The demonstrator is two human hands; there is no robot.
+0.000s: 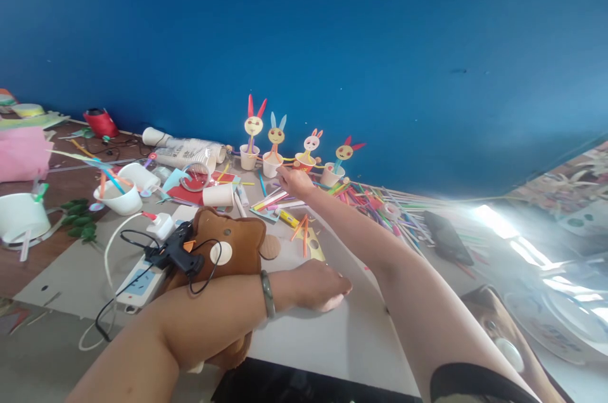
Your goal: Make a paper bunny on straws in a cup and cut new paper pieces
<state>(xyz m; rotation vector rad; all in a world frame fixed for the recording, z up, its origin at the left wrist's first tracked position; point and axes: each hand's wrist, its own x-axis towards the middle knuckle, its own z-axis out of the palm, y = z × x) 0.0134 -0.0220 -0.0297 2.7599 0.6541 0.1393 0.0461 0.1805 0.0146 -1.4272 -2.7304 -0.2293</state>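
Note:
My right hand (297, 184) reaches far forward, its fingertips at the right side of a white paper cup (272, 166) that carries a blue-eared rabbit figure (276, 134). The fingers look drawn together at the cup's edge; the thumb is partly hidden. In a row with it stand more rabbit cups: a red-eared rabbit (253, 126) to the left, a pink-eared rabbit (311, 142) and another red-eared one (344, 153) to the right. My left hand (323, 287) rests curled on the grey board, palm side hidden, beside a brown felt piece (237, 230).
A black glue gun (178, 252) lies on a white power strip (142, 282) with looping cables. Pipe cleaners (365, 203) are strewn right of centre, near a dark phone (447, 237). Stacked paper cups (190, 153) and a white cup (118, 195) are at left. A blue wall (304, 29) rises behind.

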